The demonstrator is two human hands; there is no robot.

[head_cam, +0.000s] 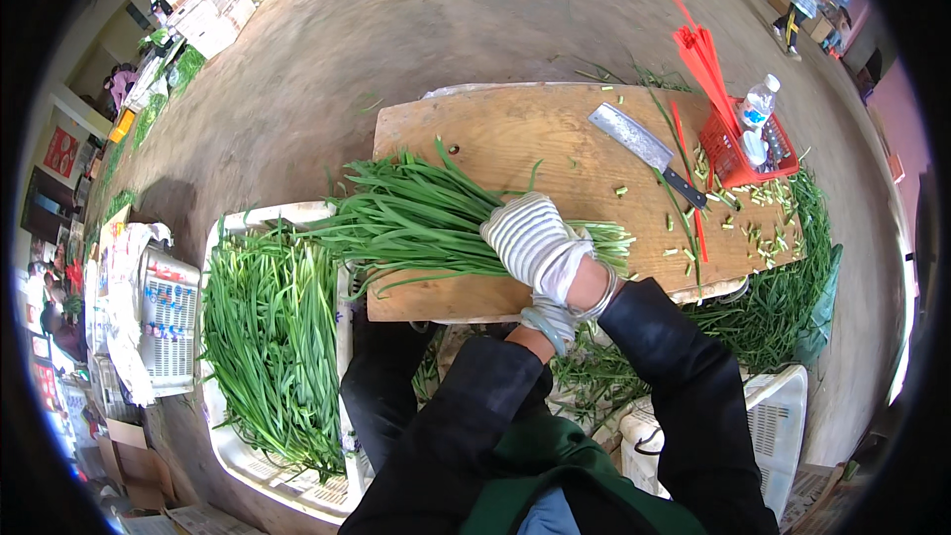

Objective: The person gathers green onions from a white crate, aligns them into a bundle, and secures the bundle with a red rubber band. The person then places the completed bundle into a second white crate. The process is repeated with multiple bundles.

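A bundle of garlic chives [427, 219] lies across the wooden board [438, 297], leaves to the left and pale cut stems [605, 241] to the right. My right hand [535, 238], in a striped glove, is wrapped over the bundle near its stem end. Below it, at the board's near edge, my left hand [556, 316] wears a similar glove. The right wrist covers much of it, so its fingers are hidden. A cleaver [631, 135] with a black handle rests farther back on the board, apart from both hands.
Stem offcuts [765, 238] and red strips [683, 156] lie on the board's right side. A red basket [750, 171] there holds a plastic bottle [758, 105]. A white crate of chives [275, 342] stands at left. Loose greens [773, 319] heap at right. A person [802, 4] is at far right.
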